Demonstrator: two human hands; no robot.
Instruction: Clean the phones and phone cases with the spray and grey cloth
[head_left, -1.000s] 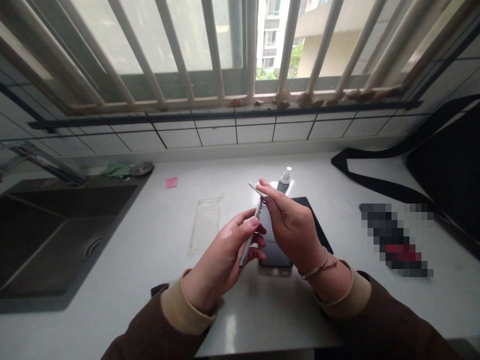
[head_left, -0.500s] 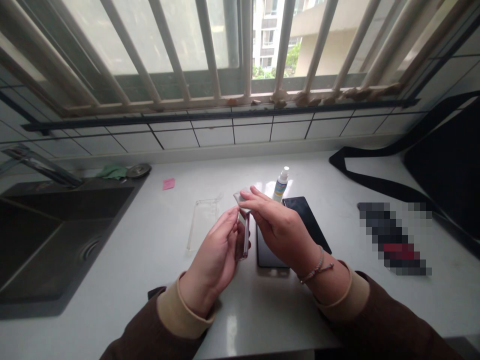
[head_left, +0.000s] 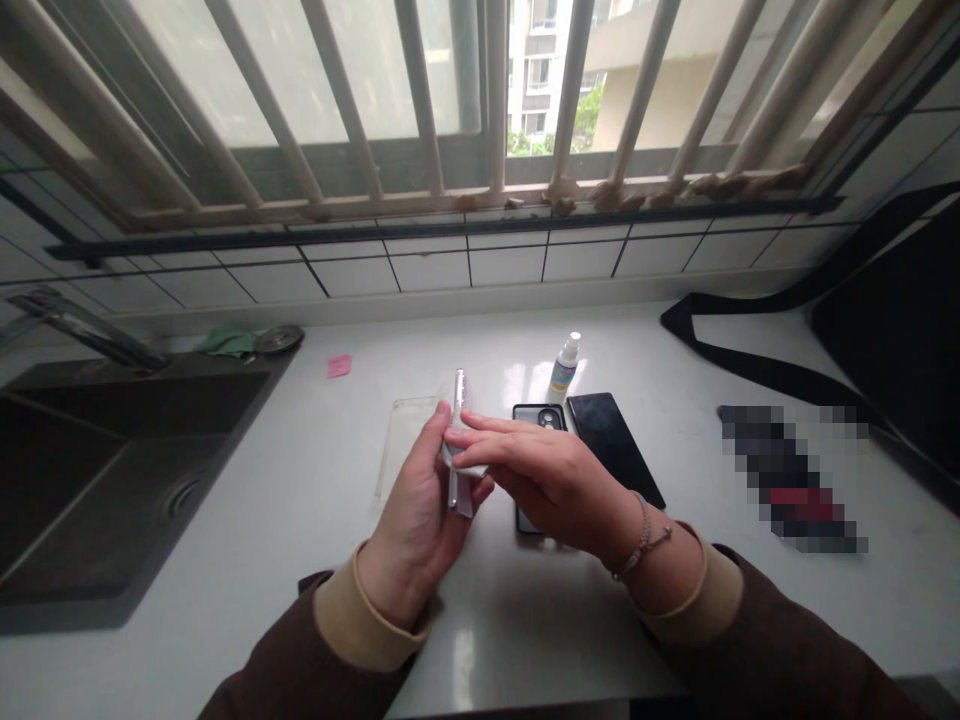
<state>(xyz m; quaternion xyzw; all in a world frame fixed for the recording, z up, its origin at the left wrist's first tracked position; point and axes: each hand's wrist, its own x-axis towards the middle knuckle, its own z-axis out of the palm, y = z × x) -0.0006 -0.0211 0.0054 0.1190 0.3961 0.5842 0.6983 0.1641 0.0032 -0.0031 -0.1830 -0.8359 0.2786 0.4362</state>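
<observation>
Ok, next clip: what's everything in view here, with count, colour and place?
phone: 1, silver edge, upright in the left hand
wipe: 1, white, against the phone under the right fingertips
clear case: 1, transparent, counter, left of the hands
spray bottle: 1, white cap, behind the hands
dark phone: 1, black, flat, partly under the right hand
slab: 1, black, right of the dark phone
sticky note: 1, pink, near the sink
sink: 1, dark, far left
tap: 1, metal, over the sink
cloth: 1, green, behind the sink
bag: 1, black, far right
counter: 1, white
left hand: gripping the phone
right hand: fingers flat
</observation>
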